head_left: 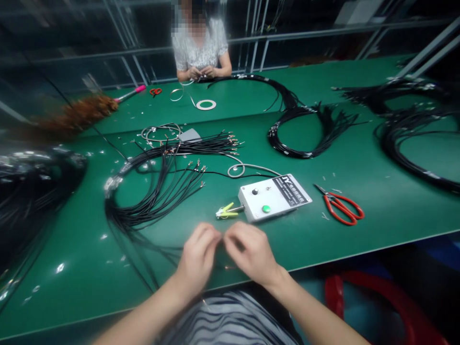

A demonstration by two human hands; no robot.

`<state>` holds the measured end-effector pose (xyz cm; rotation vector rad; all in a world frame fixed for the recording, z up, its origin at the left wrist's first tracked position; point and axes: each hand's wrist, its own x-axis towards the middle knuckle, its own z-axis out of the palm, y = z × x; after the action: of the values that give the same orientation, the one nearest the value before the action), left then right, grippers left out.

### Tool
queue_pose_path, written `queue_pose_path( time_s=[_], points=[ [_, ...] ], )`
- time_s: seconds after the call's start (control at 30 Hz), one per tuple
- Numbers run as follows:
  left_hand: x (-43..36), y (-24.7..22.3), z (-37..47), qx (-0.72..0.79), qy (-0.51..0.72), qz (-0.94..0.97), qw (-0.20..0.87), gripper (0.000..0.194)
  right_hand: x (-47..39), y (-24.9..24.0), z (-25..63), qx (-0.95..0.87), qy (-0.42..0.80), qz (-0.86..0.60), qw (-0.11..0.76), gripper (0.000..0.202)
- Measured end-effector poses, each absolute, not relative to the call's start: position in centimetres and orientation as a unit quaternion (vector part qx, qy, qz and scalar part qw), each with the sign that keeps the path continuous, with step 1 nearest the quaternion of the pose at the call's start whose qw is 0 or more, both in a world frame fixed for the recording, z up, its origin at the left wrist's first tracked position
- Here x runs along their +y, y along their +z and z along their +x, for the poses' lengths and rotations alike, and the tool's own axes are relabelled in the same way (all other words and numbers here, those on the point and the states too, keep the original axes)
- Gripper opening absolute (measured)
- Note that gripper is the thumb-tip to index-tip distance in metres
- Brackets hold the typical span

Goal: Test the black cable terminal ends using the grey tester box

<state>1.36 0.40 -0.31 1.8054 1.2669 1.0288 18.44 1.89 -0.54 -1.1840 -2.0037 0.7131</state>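
Just in front of my body, my left hand and my right hand are closed in pinches, fingertips almost touching. Whatever they pinch is too small and blurred to make out. Thin black cables run from a looped bundle toward my left hand and pass out of sight behind it. Coppery wire ends show beneath my right hand. Beyond my fingers lies a yellow-handled clip, attached to a white control box with a green button and a black knob.
Red-handled pliers lie right of the box on the green table. More cable bundles rest farther back and right, with a dark heap at left. Across the table, a person works near a white tape roll.
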Motion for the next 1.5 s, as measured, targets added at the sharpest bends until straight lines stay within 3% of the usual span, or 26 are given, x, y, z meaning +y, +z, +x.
queue_pose_path(
  time_s=[0.3, 0.5, 0.57, 0.67, 0.83, 1.0, 1.5],
  points=[
    [1.5, -1.2, 0.6, 0.520, 0.370, 0.654, 0.405, 0.018, 2.3, -0.1, 18.9, -0.852, 0.105, -0.442, 0.262, 0.015],
    [1.5, -1.2, -0.2, 0.447, 0.293, 0.781, 0.323, 0.024, 2.5, 0.1, 18.3, -0.887, 0.032, -0.395, 0.237, 0.032],
    [1.7, -1.2, -0.2, 0.444, 0.312, 0.778, 0.316, 0.023, 2.9, 0.5, 18.7, -0.887, 0.023, -0.395, 0.237, 0.031],
    [2.4, -0.9, -0.3, 0.479, 0.372, 0.725, 0.326, 0.018, 4.4, 1.6, 19.7, -0.885, 0.007, -0.409, 0.220, 0.013],
    [4.2, -0.7, -0.3, 0.541, 0.396, 0.656, 0.347, 0.014, 7.7, 2.3, 20.4, -0.887, -0.054, -0.438, 0.134, 0.028],
    [5.0, -1.1, 0.0, 0.563, 0.384, 0.645, 0.345, 0.014, 8.8, 1.4, 20.0, -0.900, -0.066, -0.417, 0.114, 0.005],
    [5.6, -1.9, 0.9, 0.571, 0.369, 0.644, 0.351, 0.014, 8.9, 1.8, 20.0, -0.899, -0.040, -0.417, 0.126, 0.010]
  ],
)
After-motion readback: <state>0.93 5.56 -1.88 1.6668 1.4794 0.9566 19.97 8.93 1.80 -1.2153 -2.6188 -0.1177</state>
